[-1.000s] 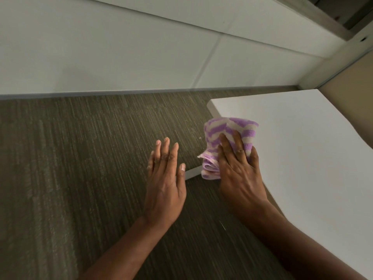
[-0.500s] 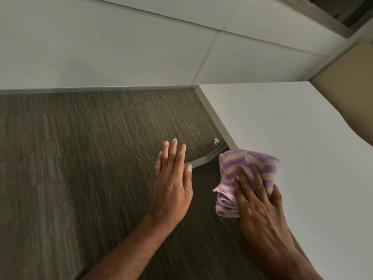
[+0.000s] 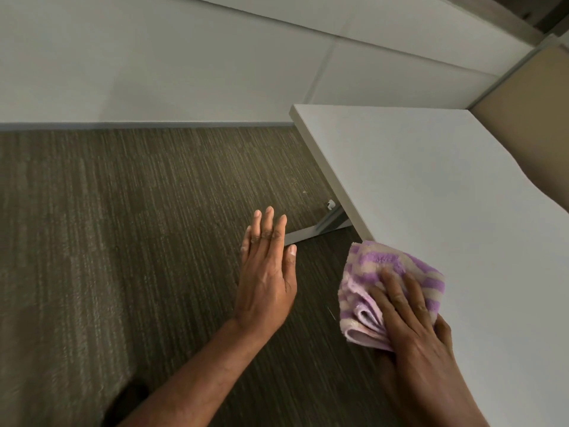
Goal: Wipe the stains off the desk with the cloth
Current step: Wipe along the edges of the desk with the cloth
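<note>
A white desk [image 3: 437,192] fills the right side of the view, its left edge running from the far wall toward me. A folded purple-and-cream striped cloth [image 3: 378,272] lies on the desk's left edge, partly overhanging it. My right hand [image 3: 412,318] presses flat on the cloth, fingers spread over it. My left hand [image 3: 268,272] hovers over the carpet left of the desk, palm down, fingers straight and together, holding nothing. No stain shows on the visible desk surface.
Brown striped carpet [image 3: 123,241] covers the floor on the left. A grey metal desk foot [image 3: 314,231] pokes out from under the desk edge. White wall panels [image 3: 184,63] run along the back, and a tan partition [image 3: 529,127] stands behind the desk.
My right hand has slid the cloth along the desk's left edge toward me. The left hand has kept its pose beside the desk.
</note>
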### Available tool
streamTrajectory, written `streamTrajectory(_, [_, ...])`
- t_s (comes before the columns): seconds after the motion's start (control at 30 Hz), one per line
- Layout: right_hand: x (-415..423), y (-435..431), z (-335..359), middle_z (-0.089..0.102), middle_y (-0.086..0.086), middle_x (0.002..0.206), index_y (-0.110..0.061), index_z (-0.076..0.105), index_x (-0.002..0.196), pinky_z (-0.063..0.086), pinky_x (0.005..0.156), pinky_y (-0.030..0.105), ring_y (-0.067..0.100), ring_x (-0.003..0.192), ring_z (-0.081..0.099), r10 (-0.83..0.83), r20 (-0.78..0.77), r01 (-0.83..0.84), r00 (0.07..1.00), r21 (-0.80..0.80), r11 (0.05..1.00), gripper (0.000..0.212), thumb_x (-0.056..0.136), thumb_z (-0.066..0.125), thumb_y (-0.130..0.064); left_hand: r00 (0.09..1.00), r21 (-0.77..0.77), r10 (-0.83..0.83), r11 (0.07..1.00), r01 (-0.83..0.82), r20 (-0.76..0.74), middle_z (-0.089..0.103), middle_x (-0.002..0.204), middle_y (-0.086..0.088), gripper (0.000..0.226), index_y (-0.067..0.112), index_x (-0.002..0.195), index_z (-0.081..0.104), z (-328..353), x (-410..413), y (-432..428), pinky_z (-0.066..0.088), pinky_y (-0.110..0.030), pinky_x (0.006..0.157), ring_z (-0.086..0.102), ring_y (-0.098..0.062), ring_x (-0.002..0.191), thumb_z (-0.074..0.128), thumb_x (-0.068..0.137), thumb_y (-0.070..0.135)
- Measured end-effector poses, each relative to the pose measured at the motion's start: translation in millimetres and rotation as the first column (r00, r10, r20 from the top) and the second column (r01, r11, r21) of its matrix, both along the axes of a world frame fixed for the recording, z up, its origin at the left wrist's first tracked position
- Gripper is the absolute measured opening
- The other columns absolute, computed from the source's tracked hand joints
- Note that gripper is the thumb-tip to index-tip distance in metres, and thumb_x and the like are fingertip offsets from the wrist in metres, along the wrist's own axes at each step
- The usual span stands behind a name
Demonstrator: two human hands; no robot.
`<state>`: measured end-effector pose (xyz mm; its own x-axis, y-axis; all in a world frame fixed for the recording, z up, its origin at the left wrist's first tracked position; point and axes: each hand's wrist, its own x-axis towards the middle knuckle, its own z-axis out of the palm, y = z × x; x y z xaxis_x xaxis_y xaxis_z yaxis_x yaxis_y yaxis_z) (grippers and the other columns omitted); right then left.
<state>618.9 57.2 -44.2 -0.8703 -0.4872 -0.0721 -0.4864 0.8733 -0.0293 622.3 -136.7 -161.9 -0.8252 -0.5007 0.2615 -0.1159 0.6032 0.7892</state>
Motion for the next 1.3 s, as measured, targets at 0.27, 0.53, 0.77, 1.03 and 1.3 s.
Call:
streamTrajectory(0.27, [-0.2,-33.6,1.2,0.009,-0.022,0.165,-0.056,0.015,0.149,0.007,0.115,0.045,0.006,0.154,-0.006,-0.071,0.035,0.079,0.997,-0.511,0.856,0.095,0.089,0.072,-0.008,1.0,-0.002,-0.009,1.0,0.009,-0.003,0.013,0.17,-0.009,0.057,0.011,0.159,0.025,26.2,-3.1,-3.5,0.009,-0.044,0.13,-0.002,-0.019,0.159,0.029,0.108,0.038])
streamTrajectory(0.53, [-43.1,-91.8,25.9,0.053,-0.012,0.148,-0.046,0.045,0.145,0.039,0.117,0.044,0.013,0.142,0.045,-0.054,0.217,0.211,0.975,-0.816,0.537,0.046,0.102,0.052,-0.032,0.998,0.02,-0.069,0.997,0.069,-0.003,0.003,0.171,0.0,0.055,0.017,0.161,0.019,40.8,-27.8,-43.8,0.001,-0.039,0.129,-0.013,-0.011,0.157,0.027,0.11,0.038])
streamTrajectory(0.77, [-91.4,-143.5,50.5,0.063,-0.015,0.132,-0.049,0.053,0.127,0.046,0.111,0.043,0.008,0.125,0.058,-0.114,0.336,0.355,0.935,-0.875,0.33,0.042,0.101,0.051,-0.015,0.992,-0.038,-0.128,0.991,0.127,-0.011,0.002,0.17,0.004,0.055,0.021,0.16,0.02,59.6,-70.5,-89.4,-0.013,-0.025,0.123,-0.014,-0.008,0.156,0.031,0.109,0.039])
streamTrajectory(1.03, [-145.4,-172.8,53.3,0.061,-0.007,0.137,-0.027,0.048,0.146,0.048,0.109,0.037,0.007,0.123,0.059,-0.159,0.37,0.402,0.916,-0.864,0.304,0.046,0.105,0.047,-0.008,0.977,-0.107,-0.213,0.971,0.214,0.019,0.011,0.169,-0.005,0.057,0.015,0.158,0.026,68.7,-121.1,-117.6,-0.004,-0.034,0.124,-0.004,-0.018,0.158,0.035,0.106,0.039])
streamTrajectory(1.3, [-190.3,-175.8,52.1,0.063,-0.014,0.126,-0.037,0.054,0.134,0.05,0.1,0.029,0.01,0.117,0.06,-0.205,0.295,0.352,0.933,-0.863,0.363,0.039,0.105,0.047,-0.011,0.981,-0.09,-0.191,0.977,0.193,0.022,0.006,0.167,-0.003,0.061,0.015,0.159,0.016,64.9,-149.2,-108.1,-0.003,-0.038,0.126,-0.003,-0.019,0.158,0.035,0.107,0.041])
